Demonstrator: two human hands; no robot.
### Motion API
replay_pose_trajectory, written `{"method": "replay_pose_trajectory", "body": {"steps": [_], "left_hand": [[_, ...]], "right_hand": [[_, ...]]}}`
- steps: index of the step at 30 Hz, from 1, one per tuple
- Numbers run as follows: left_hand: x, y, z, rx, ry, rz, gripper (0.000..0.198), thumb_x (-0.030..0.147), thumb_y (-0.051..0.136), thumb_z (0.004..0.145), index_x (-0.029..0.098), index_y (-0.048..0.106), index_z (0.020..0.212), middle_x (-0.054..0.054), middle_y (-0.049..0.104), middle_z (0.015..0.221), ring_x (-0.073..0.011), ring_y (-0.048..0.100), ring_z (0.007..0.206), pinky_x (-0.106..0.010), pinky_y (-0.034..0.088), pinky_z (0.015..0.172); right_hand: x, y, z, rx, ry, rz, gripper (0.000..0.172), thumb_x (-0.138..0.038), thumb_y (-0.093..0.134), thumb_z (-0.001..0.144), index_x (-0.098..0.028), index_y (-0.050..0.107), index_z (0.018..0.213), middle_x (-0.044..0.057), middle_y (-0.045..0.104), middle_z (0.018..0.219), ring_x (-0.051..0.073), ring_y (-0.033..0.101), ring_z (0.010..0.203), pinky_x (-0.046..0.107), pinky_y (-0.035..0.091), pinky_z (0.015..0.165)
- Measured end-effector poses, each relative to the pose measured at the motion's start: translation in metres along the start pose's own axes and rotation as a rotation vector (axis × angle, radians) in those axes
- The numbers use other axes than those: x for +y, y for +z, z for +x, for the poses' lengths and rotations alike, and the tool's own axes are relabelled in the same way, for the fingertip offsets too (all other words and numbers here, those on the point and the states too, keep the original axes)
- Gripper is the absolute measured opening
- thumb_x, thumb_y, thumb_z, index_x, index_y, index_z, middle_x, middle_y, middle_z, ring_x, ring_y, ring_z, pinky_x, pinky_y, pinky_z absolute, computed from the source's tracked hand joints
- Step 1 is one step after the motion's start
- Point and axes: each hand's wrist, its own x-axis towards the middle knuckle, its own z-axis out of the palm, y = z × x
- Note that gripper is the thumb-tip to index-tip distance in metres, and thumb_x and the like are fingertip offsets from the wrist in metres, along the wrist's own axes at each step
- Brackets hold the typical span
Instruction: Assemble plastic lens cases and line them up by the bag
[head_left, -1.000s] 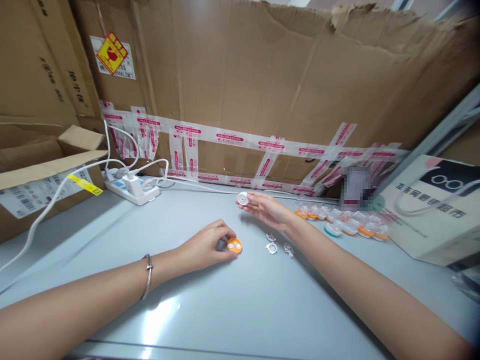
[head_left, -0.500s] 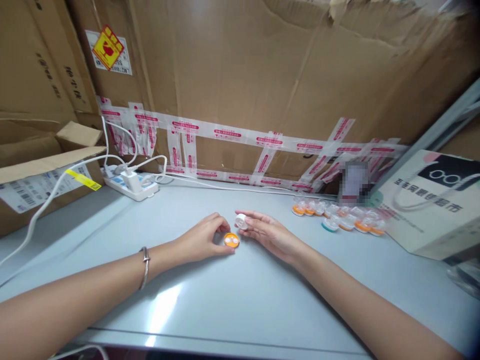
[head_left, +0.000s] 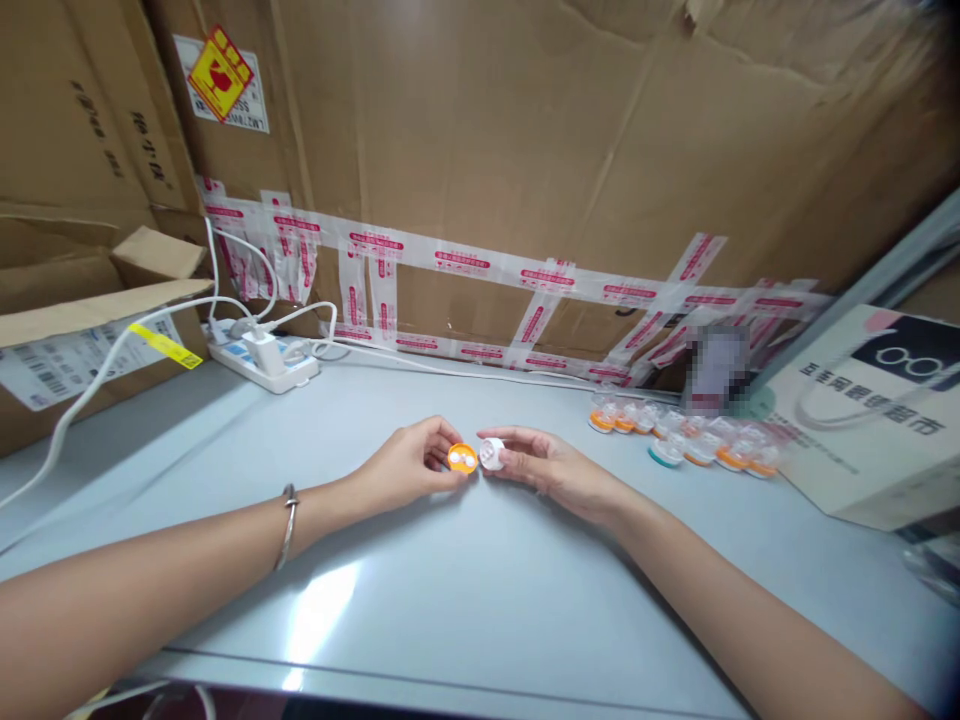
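Near the middle of the table, my left hand (head_left: 411,460) is closed on a small round orange case part (head_left: 463,459) by its edge, with white round pieces inside it facing me. My right hand (head_left: 551,468) grips a small white cylindrical cap (head_left: 492,454) between thumb and fingers. The cap's end, which has some detail too small to make out, is turned toward me. Both parts are side by side, almost meeting; whether they touch I cannot tell.
Several clear round cases (head_left: 705,438) with orange or teal bases sit at the right. Beside them stands a white printed box bag (head_left: 847,440). A power strip (head_left: 274,375) with white cables lies back left, near an open carton (head_left: 120,340). A large taped cardboard box (head_left: 480,130) lines the back.
The orange part has been lifted and tilted up toward me in my left hand. My right hand has turned the white cap so its end faces me more. The view has shifted slightly.
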Motion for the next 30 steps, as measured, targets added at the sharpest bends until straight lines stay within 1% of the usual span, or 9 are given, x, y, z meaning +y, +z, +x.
{"method": "replay_pose_trajectory", "body": {"steps": [4, 8, 11, 14, 19, 22, 26, 30], "left_hand": [[-0.003, 0.002, 0.003, 0.01, -0.056, -0.169, 0.031, 0.019, 0.068, 0.066, 0.014, 0.053, 0.091, -0.002, 0.065, 0.077, -0.0125, 0.062, 0.071, -0.025, 0.048, 0.069], [0.0, 0.002, 0.003, 0.02, -0.081, -0.264, 0.033, 0.02, 0.07, 0.066, 0.012, 0.056, 0.095, -0.005, 0.067, 0.082, -0.013, 0.063, 0.073, -0.028, 0.05, 0.074], [0.002, 0.002, 0.002, 0.022, -0.041, -0.264, 0.036, 0.023, 0.07, 0.068, 0.012, 0.059, 0.1, -0.006, 0.068, 0.087, -0.0141, 0.063, 0.076, -0.03, 0.05, 0.075], [0.003, 0.002, 0.002, 0.028, -0.014, -0.265, 0.035, 0.022, 0.071, 0.067, 0.013, 0.062, 0.1, -0.006, 0.069, 0.091, -0.015, 0.063, 0.079, -0.03, 0.05, 0.078], [0.004, 0.003, 0.002, 0.053, -0.013, -0.304, 0.036, 0.02, 0.07, 0.067, 0.013, 0.062, 0.101, -0.008, 0.069, 0.1, -0.0183, 0.064, 0.09, -0.034, 0.048, 0.087], [0.004, 0.002, 0.003, 0.034, -0.01, -0.326, 0.036, 0.019, 0.068, 0.07, 0.014, 0.062, 0.104, -0.007, 0.068, 0.105, -0.0183, 0.064, 0.094, -0.034, 0.047, 0.091], [0.005, 0.002, 0.001, 0.026, -0.041, -0.368, 0.037, 0.019, 0.068, 0.07, 0.014, 0.061, 0.106, -0.008, 0.067, 0.109, -0.0192, 0.063, 0.098, -0.036, 0.046, 0.094], [0.008, 0.003, 0.0, 0.011, -0.034, -0.381, 0.039, 0.019, 0.067, 0.071, 0.014, 0.061, 0.109, -0.008, 0.066, 0.112, -0.0199, 0.062, 0.101, -0.037, 0.045, 0.096]], "right_hand": [[-0.002, 0.005, -0.002, 0.001, -0.021, -0.039, 0.039, -0.031, 0.071, 0.07, -0.021, 0.061, 0.106, 0.003, 0.065, 0.097, 0.011, 0.06, 0.084, 0.028, 0.044, 0.085], [-0.003, 0.007, -0.003, 0.026, -0.029, -0.061, 0.038, -0.028, 0.072, 0.069, -0.021, 0.062, 0.106, 0.003, 0.065, 0.096, 0.01, 0.06, 0.081, 0.025, 0.045, 0.08], [-0.003, 0.007, -0.003, 0.02, -0.047, -0.065, 0.04, -0.029, 0.071, 0.069, -0.02, 0.061, 0.107, 0.004, 0.064, 0.1, 0.012, 0.06, 0.084, 0.027, 0.045, 0.082], [-0.002, 0.009, -0.004, 0.005, -0.067, -0.056, 0.041, -0.032, 0.07, 0.07, -0.021, 0.061, 0.109, 0.006, 0.064, 0.106, 0.014, 0.059, 0.093, 0.03, 0.043, 0.088], [-0.003, 0.012, -0.004, 0.044, -0.085, -0.077, 0.043, -0.035, 0.07, 0.07, -0.022, 0.061, 0.11, 0.007, 0.064, 0.109, 0.017, 0.059, 0.098, 0.035, 0.041, 0.093], [-0.002, 0.014, -0.004, 0.065, -0.1, -0.096, 0.043, -0.035, 0.07, 0.071, -0.022, 0.06, 0.111, 0.007, 0.064, 0.109, 0.017, 0.059, 0.097, 0.036, 0.04, 0.093], [-0.002, 0.016, -0.004, 0.094, -0.1, -0.11, 0.044, -0.035, 0.07, 0.07, -0.023, 0.06, 0.111, 0.006, 0.064, 0.106, 0.017, 0.06, 0.094, 0.036, 0.041, 0.09], [-0.004, 0.018, -0.005, 0.12, -0.104, -0.133, 0.043, -0.036, 0.07, 0.07, -0.023, 0.061, 0.109, 0.005, 0.065, 0.102, 0.016, 0.06, 0.091, 0.033, 0.042, 0.087]]}}
